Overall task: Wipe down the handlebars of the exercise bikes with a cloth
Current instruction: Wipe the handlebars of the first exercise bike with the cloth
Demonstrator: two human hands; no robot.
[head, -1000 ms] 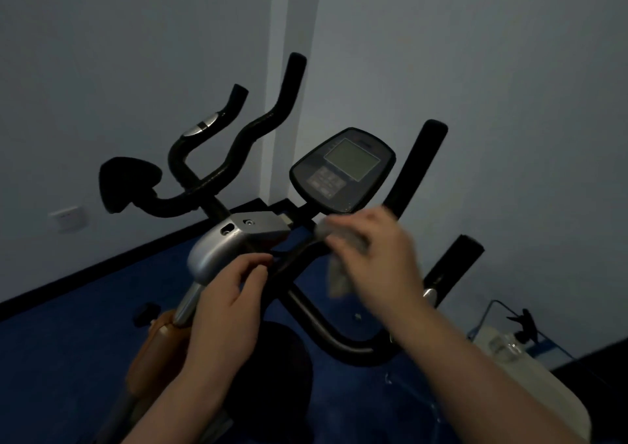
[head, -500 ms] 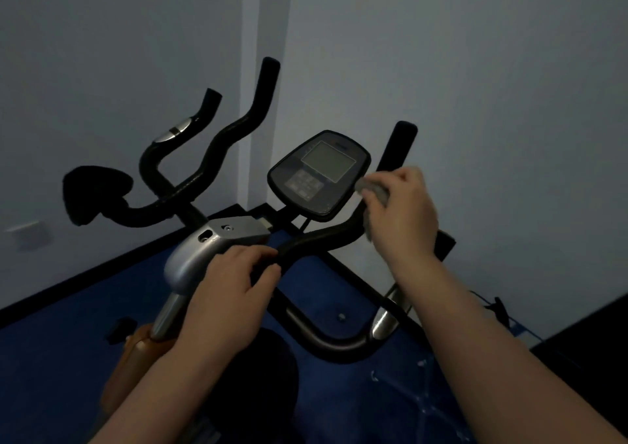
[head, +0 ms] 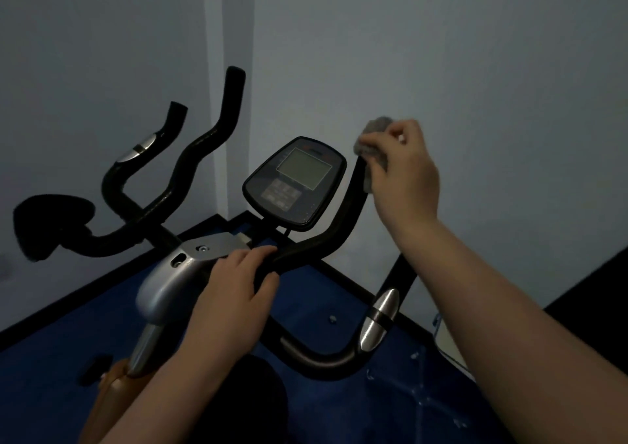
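An exercise bike with black handlebars (head: 326,236) stands in front of me, its console (head: 295,182) between the bars. My right hand (head: 404,175) is wrapped around the top end of the right upright bar, holding a grey cloth (head: 372,138) against it; the bar's tip is hidden under cloth and hand. My left hand (head: 234,294) grips the bar's lower bend beside the silver stem cover (head: 170,277). The left-side bars (head: 204,144) rise free at the upper left.
A second lower grip with a silver sensor (head: 380,314) curves below my right arm. A black pad (head: 51,222) sticks out at the left. Walls meet in a corner close behind the bike. The floor (head: 68,324) is blue. A pale object (head: 448,338) sits at the right.
My right hand has slid the cloth up the right handlebar, from the bend near the console to its top end. My left hand has kept its grip on the lower bend.
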